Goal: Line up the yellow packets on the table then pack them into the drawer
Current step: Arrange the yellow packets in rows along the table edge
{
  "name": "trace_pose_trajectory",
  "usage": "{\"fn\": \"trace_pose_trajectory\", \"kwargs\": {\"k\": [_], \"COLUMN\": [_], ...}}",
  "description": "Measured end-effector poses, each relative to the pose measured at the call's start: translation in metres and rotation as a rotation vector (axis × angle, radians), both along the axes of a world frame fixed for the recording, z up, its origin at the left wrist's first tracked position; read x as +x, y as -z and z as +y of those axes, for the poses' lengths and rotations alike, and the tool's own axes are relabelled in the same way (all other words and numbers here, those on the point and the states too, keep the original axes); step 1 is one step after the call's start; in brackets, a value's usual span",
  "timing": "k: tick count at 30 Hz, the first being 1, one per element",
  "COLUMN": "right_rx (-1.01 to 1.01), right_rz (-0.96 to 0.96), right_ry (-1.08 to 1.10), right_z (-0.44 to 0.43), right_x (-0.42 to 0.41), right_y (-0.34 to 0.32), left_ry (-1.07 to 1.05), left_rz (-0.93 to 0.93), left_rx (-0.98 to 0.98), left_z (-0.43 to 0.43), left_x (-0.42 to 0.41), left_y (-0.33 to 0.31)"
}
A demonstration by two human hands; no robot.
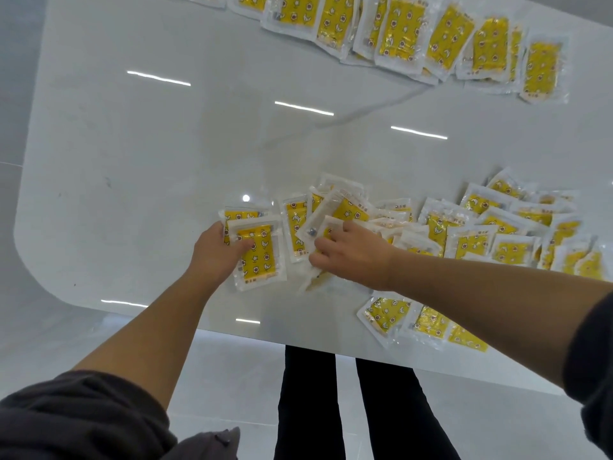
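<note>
Closest in, a few stray packets (414, 323) sit by the near edge of the table (132, 161), around 5 o'clock from the right hand (355, 257). The left hand (215, 254) has its grip closed on a small stack (257, 257), thumb on top, long axis roughly 12-to-6. The right hand's grip is curled round a tilted packet (348, 210) at 3 o'clock from that stack. Its long axis is more like 1-to-7, so I'd guess it needs a small twist to square up. The loose pile (497, 234) spreads off at 3 o'clock, nearer the right hand. The far row (398, 34) lies way out at 12 o'clock.
</note>
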State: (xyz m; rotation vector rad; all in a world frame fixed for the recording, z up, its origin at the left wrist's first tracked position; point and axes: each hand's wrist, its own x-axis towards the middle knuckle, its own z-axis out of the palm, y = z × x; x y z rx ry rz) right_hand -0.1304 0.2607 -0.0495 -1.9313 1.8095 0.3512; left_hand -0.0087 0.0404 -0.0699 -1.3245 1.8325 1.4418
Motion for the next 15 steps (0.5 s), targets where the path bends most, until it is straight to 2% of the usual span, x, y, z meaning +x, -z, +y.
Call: {"fn": "trace_pose_trajectory", "kwargs": {"k": [3, 6, 10, 13, 15], "right_rx": [0.081, 0.120, 0.139, 0.008, -0.045], "right_rz": [-0.046, -0.184, -0.621, -1.030, -1.272], "right_ry": [0.183, 0.559, 1.216, 1.645, 1.842], "right_z": [-0.009, -0.012, -0.013, -0.006, 0.003], "right_x": [-0.007, -0.015, -0.036, -0.053, -0.065], "right_y": [-0.002, 0.001, -0.009, -0.015, -0.016], "left_ry": [-0.025, -0.068, -0.228, -0.310, -0.299], "left_rz": [0.005, 0.019, 0.067, 0.135, 0.154], "left_rx": [0.005, 0.030, 0.115, 0.173, 0.209], "left_z": [-0.001, -0.002, -0.003, -0.001, 0.004], "left_x": [0.000, -0.003, -0.017, -0.036, -0.053], "left_y": [-0.002, -0.006, -0.017, -0.028, -0.035]}}
